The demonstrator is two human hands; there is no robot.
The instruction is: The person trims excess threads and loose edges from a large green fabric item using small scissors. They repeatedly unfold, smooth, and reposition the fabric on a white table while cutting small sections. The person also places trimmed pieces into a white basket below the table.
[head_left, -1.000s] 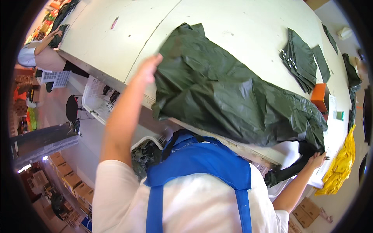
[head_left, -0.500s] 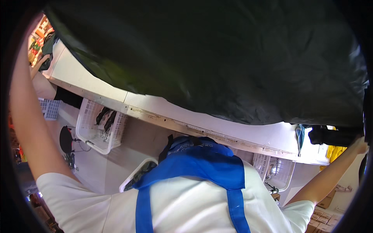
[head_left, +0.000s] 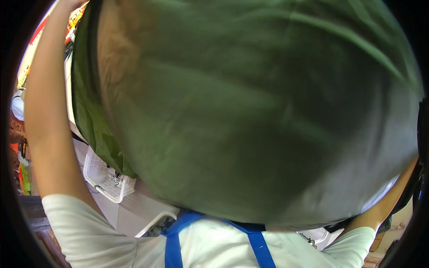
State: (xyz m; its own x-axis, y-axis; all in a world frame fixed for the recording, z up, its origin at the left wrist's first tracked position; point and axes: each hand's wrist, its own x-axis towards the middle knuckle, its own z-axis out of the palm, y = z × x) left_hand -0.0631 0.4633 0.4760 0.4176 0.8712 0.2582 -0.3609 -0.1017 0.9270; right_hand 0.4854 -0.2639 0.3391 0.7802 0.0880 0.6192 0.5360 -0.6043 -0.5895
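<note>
A large dark green fabric piece (head_left: 232, 120), smooth and slightly shiny, hangs raised right before me and fills most of the view. Its left part shows a second, olive-green layer (head_left: 91, 102) with a dark edge. My left arm is lifted along the fabric's left side; only a bit of my left hand (head_left: 71, 3) shows at the top rim, its fingers out of sight. On the right, my forearm reaches up beside the fabric's lower right edge, and my right hand is hidden there. Whether either hand is closed on the fabric cannot be seen.
Below the fabric at left, a white plastic basket (head_left: 109, 176) with dark and printed items stands on the floor. Another white-rimmed container (head_left: 158, 223) with dark contents is close to my body. Part of a white basket (head_left: 315, 236) shows at lower right.
The fabric has come up and closer, now covering the table edge and much of my blue apron. My left arm has risen, its hand moving toward the top rim.
</note>
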